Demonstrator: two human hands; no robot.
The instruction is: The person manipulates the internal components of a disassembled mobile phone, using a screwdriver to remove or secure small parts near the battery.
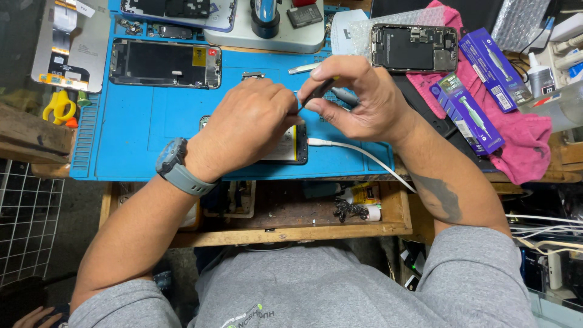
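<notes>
At frame centre, an opened phone [290,149] on the blue mat [121,146] is covered by the left hand [246,124], fingers curled; its grip cannot be told. Just right, a dark tool [320,90] is pinched by the right hand [358,97]. Beyond, a detached screen [165,63] lies upper left and a bare phone frame [415,47] upper right.

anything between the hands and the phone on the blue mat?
Nothing visible. The left hand rests directly on the opened phone; the right hand holds a dark tool just above it. Only the white cable is plugged into the phone's right end.
</notes>
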